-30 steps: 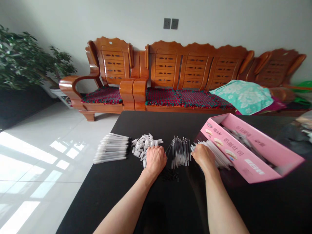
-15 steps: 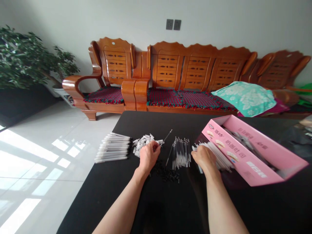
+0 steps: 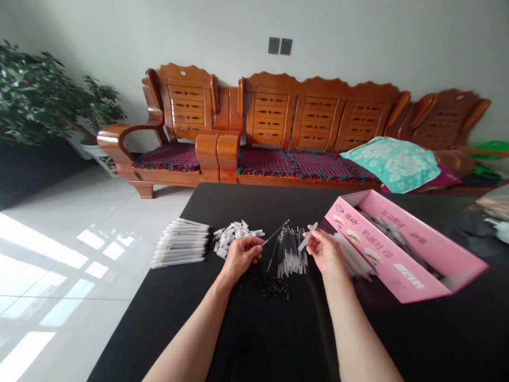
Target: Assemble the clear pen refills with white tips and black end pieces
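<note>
Between the fingertips of my left hand (image 3: 243,255) is a thin pen refill (image 3: 275,232), its tip slanting up to the right. My right hand (image 3: 326,249) pinches a translucent white pen barrel (image 3: 307,236), held tilted over the right side of a pile of refills (image 3: 292,254). Behind my left hand lies a heap of white pen caps (image 3: 233,234). Small black plugs (image 3: 274,288) are scattered just in front of that hand. More white barrels (image 3: 353,257) lie to the right of my right hand. At the left, pens with black ends (image 3: 181,243) lie in a row.
A pink box (image 3: 397,254) with several items inside stands on the right of the black table (image 3: 167,329). Wooden seats (image 3: 274,111) with woven covers line the wall behind. A turquoise cloth (image 3: 397,162) lies on the seat, and a plant (image 3: 43,101) stands far left.
My right hand has lifted a barrel from the pile on the right and brought it leftward and up. My left hand has turned the refill to a flatter slant.
</note>
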{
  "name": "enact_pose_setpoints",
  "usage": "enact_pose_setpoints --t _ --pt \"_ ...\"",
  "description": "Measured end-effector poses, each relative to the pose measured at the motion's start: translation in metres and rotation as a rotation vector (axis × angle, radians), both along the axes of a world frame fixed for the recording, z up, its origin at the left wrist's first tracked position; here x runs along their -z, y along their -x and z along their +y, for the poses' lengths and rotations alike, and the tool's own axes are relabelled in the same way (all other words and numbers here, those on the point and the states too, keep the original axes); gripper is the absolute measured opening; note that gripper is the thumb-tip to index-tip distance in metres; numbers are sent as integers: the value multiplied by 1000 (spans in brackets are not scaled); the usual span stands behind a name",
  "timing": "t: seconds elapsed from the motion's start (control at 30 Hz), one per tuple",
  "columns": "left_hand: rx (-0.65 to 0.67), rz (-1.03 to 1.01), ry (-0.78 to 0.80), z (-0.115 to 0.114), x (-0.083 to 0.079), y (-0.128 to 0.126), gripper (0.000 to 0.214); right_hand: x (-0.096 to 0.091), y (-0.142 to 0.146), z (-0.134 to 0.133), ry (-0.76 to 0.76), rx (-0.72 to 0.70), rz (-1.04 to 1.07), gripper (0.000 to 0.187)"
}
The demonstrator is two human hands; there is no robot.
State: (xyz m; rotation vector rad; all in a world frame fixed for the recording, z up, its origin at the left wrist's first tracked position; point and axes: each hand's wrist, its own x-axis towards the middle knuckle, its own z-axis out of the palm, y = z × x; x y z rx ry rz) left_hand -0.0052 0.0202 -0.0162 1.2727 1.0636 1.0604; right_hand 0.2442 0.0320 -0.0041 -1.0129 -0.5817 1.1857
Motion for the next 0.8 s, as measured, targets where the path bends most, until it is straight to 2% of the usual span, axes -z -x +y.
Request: enact_pose_setpoints --t 0.13,0.27,0.5,0.8 --pt "74 38 17 -2 -1 2 28 4 -8 4 -109 98 121 21" --pt "119 56 11 -4 -4 2 26 5 -13 6 -185 188 107 21" --pt "149 93 2 -7 -12 1 25 5 -13 5 -197 207 92 23" --pt "169 77 -3 -7 -10 1 24 4 -15 4 -190 207 76 22"
